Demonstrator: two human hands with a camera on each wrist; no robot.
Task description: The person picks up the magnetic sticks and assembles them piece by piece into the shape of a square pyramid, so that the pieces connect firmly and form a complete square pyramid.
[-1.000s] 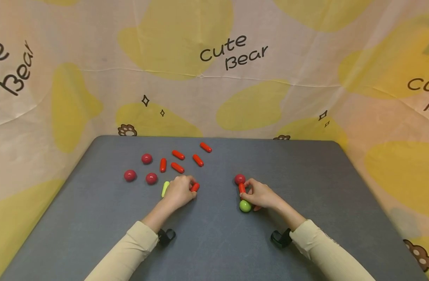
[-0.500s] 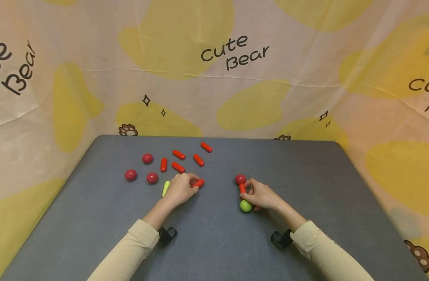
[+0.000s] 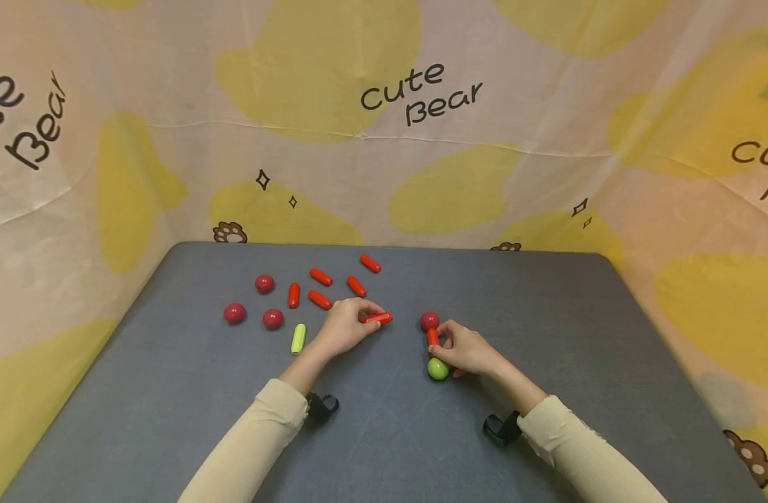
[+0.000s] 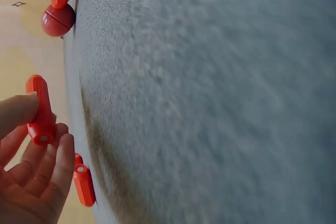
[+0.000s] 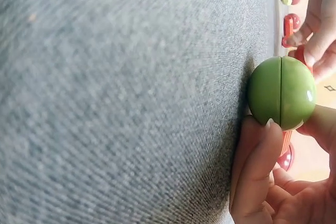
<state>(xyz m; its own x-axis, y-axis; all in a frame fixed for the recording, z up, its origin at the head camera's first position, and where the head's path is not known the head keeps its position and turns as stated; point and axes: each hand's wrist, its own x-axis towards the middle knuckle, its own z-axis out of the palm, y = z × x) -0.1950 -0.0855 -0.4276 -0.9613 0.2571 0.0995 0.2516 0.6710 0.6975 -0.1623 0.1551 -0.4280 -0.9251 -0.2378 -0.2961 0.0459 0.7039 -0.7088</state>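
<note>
Between thumb and fingers, my left hand (image 3: 346, 327) pinches a red ribbed rod (image 3: 380, 318). The left wrist view shows a small silver dot in the end of this red rod (image 4: 40, 111). My right hand (image 3: 468, 347) grips a second red rod (image 3: 432, 337) lined up between two balls. A dark red ball (image 3: 430, 321) sits at its far end and a green ball (image 3: 438, 369) at its near end. In the right wrist view the green ball (image 5: 281, 93) touches my fingers and covers most of the rod. The left hand's rod is apart from this chain.
Several loose red rods (image 3: 319, 300) lie behind my left hand on the grey table (image 3: 384, 433). Dark red balls (image 3: 273, 319) and a yellow-green rod (image 3: 298, 339) rest to its left. A patterned cloth (image 3: 446, 188) hangs behind the table.
My left hand has moved right and slightly away with the red rod, which has turned nearly sideways. The yellow-green rod is now fully uncovered. My right hand has stayed almost still.
</note>
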